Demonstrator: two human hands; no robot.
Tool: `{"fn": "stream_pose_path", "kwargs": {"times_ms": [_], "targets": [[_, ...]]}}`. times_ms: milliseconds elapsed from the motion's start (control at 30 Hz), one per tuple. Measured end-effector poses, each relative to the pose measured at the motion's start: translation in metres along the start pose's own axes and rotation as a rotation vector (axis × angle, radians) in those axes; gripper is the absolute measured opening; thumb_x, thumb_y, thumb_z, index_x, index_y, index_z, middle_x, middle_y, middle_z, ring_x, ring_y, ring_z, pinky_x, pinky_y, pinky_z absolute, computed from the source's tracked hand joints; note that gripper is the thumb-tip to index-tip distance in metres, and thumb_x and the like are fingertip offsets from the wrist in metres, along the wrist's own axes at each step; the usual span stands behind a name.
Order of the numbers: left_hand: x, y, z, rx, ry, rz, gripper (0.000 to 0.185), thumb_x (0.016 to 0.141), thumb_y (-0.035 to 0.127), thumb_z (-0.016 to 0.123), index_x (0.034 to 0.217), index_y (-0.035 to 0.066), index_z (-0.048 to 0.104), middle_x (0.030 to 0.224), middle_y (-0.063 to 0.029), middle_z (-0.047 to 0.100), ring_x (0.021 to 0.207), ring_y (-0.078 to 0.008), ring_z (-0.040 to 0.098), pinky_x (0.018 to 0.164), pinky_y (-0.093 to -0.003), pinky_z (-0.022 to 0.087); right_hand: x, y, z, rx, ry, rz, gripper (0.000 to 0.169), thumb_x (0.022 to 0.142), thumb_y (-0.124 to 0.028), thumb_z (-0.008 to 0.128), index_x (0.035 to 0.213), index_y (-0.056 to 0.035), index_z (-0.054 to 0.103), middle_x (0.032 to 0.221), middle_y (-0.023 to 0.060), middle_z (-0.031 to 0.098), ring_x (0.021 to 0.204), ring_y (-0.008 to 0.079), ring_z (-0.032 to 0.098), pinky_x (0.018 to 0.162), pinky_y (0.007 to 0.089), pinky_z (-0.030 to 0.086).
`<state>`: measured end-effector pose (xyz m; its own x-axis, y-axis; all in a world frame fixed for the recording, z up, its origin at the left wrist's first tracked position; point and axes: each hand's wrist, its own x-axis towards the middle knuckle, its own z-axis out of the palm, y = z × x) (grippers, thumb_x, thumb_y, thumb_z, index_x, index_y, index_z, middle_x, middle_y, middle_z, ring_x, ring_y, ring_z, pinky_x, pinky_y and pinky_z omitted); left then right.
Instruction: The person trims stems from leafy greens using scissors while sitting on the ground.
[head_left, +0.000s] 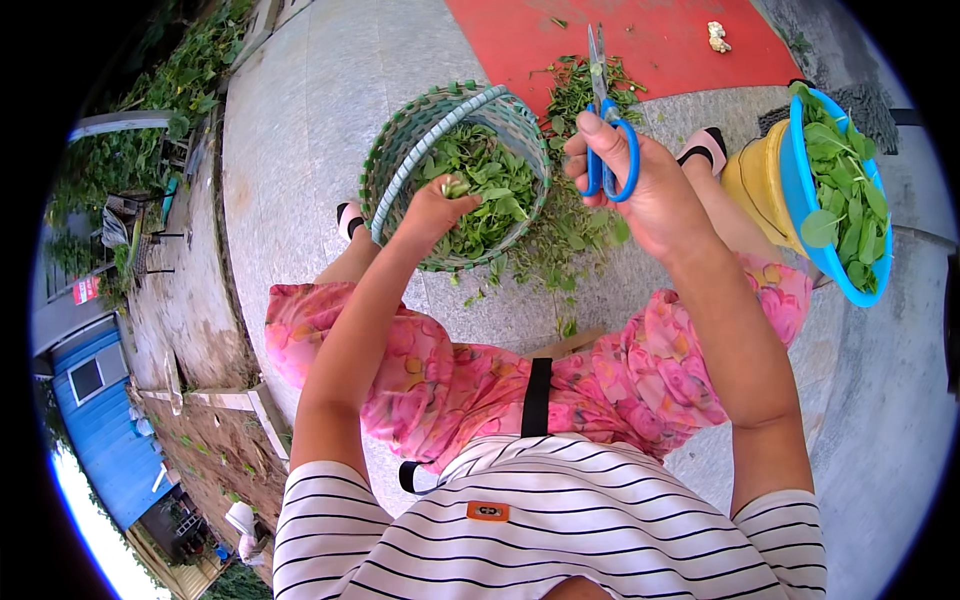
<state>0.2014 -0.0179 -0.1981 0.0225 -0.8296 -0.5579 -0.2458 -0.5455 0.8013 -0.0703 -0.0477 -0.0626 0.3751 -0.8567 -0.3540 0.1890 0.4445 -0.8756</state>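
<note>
My left hand (439, 206) is inside the woven green and white basket (375, 161), its fingers closed on a small bunch of green stems (453, 187). Leafy greens (491, 176) lie in the basket below it, and the striped handle arches over them beside my wrist. My right hand (637, 180) holds blue-handled scissors (600, 97) by the loops, to the right of the basket, blades pointing away from me and nearly closed. A bit of plant is on the blades. Cut stems and leaves (570, 240) lie on the paving beside the basket.
At the right, a blue basin (795, 161) of leafy greens rests tilted against or on a yellow bucket (750, 187). A red mat (517, 37) lies beyond, with a small whitish lump (718, 36) on it. My feet are on either side of the basket. A person crouches far off at lower left.
</note>
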Motion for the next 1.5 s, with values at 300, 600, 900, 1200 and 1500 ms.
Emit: {"fn": "stream_pose_path", "kwargs": {"times_ms": [300,600,900,1200,1500], "targets": [[0.080,-0.072,0.059,1.061,-0.098,0.360,0.032,0.075,0.020,0.061,0.107,0.021,0.063,0.089,-0.0119,0.065,0.082,-0.0308,0.062,0.068,-0.0438,0.049,0.002,-0.005,-0.002,0.004,-0.013,0.056,0.051,0.076,-0.052,0.067,0.084,-0.0024,0.060,0.073,0.0023,0.057,0.065,0.0077,0.055,0.058,0.0190,0.043],[0.079,-0.074,0.035,0.138,0.073,0.050,0.021,0.082,0.022,0.064,0.099,0.010,0.061,0.079,-0.0025,0.061,0.063,-0.0139,0.055,0.059,-0.0299,0.043,0.001,-0.005,0.005,-0.050,-0.050,0.029,0.051,0.079,-0.052,0.064,0.085,-0.0013,0.059,0.072,0.0029,0.058,0.065,0.0083,0.055,0.058,0.0194,0.043],[-0.037,0.049,-0.007,-0.551,-0.077,0.108,0.017,0.089,0.012,0.052,0.105,0.006,0.053,0.075,0.0007,0.049,0.068,-0.0092,0.048,0.066,-0.0235,0.042,0.005,0.016,0.008,-0.314,-0.173,0.101,0.045,0.080,-0.049,0.065,0.076,-0.0039,0.058,0.070,0.0028,0.057,0.063,0.0082,0.053,0.059,0.0215,0.044],[-0.091,0.095,-0.025,-0.533,-0.150,0.262,0.015,0.082,0.012,0.053,0.095,0.004,0.051,0.097,-0.0124,0.061,0.060,-0.0107,0.050,0.062,-0.0238,0.044,-0.003,0.029,0.014,-0.950,-0.285,-0.119,0.054,0.074,-0.054,0.067,0.062,-0.0035,0.053,0.051,0.0081,0.047,0.047,0.0185,0.044,0.047,0.0332,0.036],[-0.077,0.091,-0.019,-0.680,-0.248,0.191,0.021,0.083,0.014,0.051,0.101,0.003,0.051,0.084,-0.0116,0.061,0.048,-0.0113,0.047,0.049,-0.0237,0.041,0.007,0.035,0.016,-0.967,-0.307,-0.069,0.055,0.074,-0.055,0.066,0.060,-0.0032,0.053,0.051,0.0078,0.048,0.046,0.0189,0.044,0.047,0.0336,0.036]]}}
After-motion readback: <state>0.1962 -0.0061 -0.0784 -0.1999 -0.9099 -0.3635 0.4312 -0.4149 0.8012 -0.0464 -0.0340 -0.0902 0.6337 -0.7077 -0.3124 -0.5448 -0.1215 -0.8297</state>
